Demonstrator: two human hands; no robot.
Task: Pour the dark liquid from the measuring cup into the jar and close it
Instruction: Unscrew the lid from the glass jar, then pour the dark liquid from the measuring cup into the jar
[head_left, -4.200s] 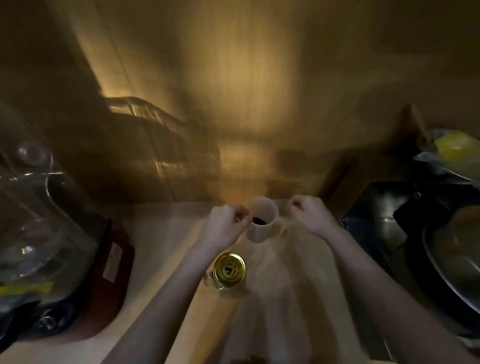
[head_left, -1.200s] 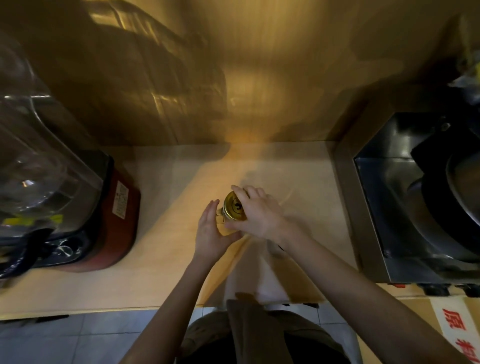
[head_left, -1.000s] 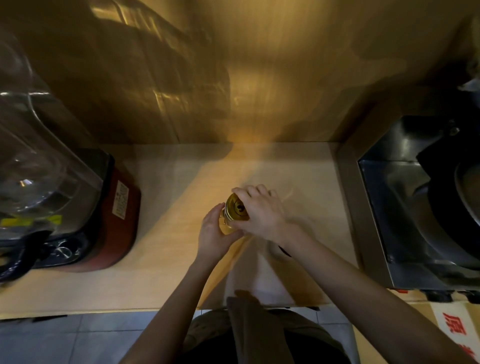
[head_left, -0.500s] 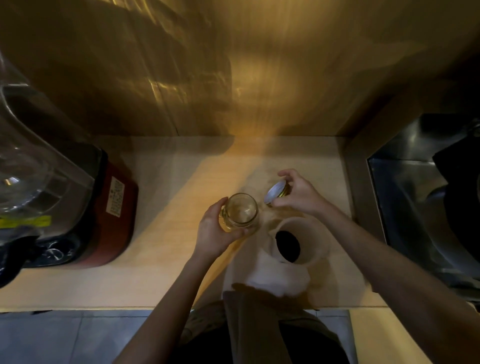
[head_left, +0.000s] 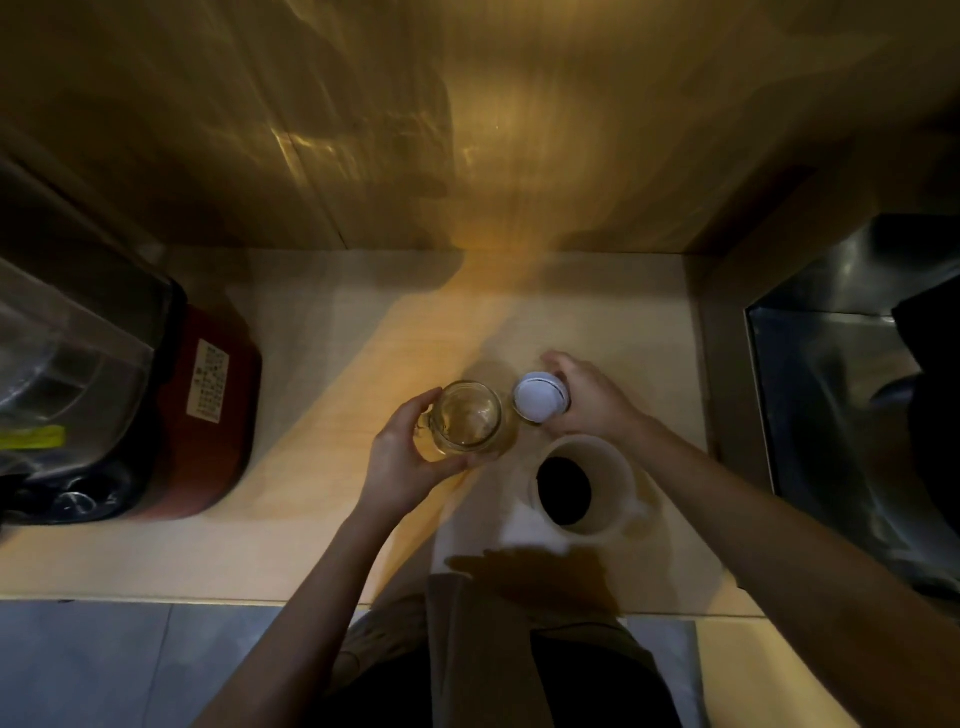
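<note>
A small clear glass jar (head_left: 467, 415) stands open on the pale wooden counter (head_left: 322, 519), and my left hand (head_left: 405, 457) is wrapped around its left side. Just right of the jar, my right hand (head_left: 587, 400) holds the round lid (head_left: 539, 396) with its white underside facing up, low over the counter. A white measuring cup (head_left: 587, 486) with dark liquid inside stands in front of the lid, under my right forearm and touching neither hand.
A red-based appliance with a clear top (head_left: 156, 415) fills the counter's left end. A steel sink (head_left: 852, 415) with a dark pan lies to the right. A wooden wall panel (head_left: 467, 130) rises behind. The counter's front edge is near my body.
My right hand unscrewed the gold lid and carried it off to the right, turned underside up and lowered it. The jar now stands open in my left hand; the measuring cup is uncovered.
</note>
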